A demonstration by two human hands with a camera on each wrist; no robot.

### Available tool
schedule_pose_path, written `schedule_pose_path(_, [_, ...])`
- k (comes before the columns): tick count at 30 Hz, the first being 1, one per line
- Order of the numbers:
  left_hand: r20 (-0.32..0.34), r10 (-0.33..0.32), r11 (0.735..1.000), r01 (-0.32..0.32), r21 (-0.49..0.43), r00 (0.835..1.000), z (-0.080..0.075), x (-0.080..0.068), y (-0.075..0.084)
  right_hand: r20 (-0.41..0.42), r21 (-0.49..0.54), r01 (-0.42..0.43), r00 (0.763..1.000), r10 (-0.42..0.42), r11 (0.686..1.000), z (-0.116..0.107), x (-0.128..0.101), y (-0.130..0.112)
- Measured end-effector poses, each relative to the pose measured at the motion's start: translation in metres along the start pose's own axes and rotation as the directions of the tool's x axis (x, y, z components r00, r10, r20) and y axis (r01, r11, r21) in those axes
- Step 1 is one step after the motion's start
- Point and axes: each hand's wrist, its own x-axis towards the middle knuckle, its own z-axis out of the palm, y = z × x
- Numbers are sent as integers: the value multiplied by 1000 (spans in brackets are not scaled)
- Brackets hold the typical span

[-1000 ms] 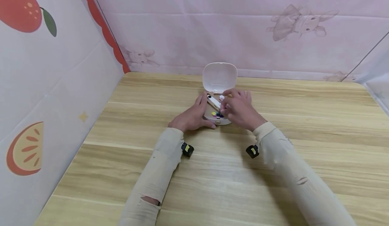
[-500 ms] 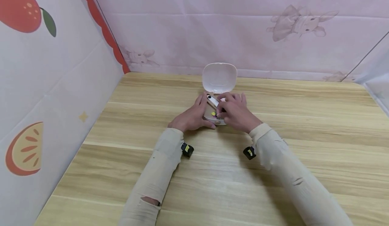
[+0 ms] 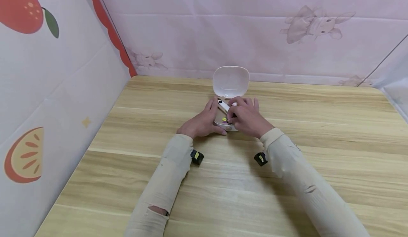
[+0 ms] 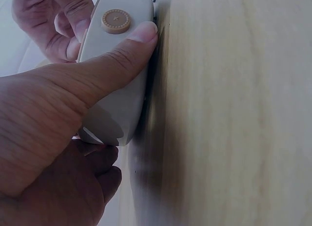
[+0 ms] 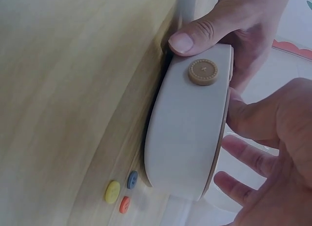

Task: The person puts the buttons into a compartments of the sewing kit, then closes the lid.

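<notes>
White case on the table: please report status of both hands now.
Left hand grips white case, thumb on its front. Right hand reaches inside; grasp hidden. Lid open, upright. Nothing in the way.

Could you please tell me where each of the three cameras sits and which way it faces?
Head: worn on the head, looking forward and down at the table; shows both sleeves, the left hand and right hand at the open case.
Left wrist: on the left wrist, close along the table; shows the left thumb on the case front.
Right wrist: on the right wrist, looking at the case front; shows right fingers and the left thumb.
Shared: both wrist views show the case's round tan button.
</notes>
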Motion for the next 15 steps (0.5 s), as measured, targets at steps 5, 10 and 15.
schedule_pose_path(5, [1,5,1000,-5,5,1000,0,1,0,-1,9,-8,1000,8,1000,1,0,0])
schedule_pose_path(10, [4,1,1000,-1,3,1000,1,1,0,-3,7,-9,1000,9,1000,2,0,1])
schedule_pose_path(15, [4,2,1000,-2,4,1000,1,1,-1,-3,16,-10,1000,10,1000,2,0,2])
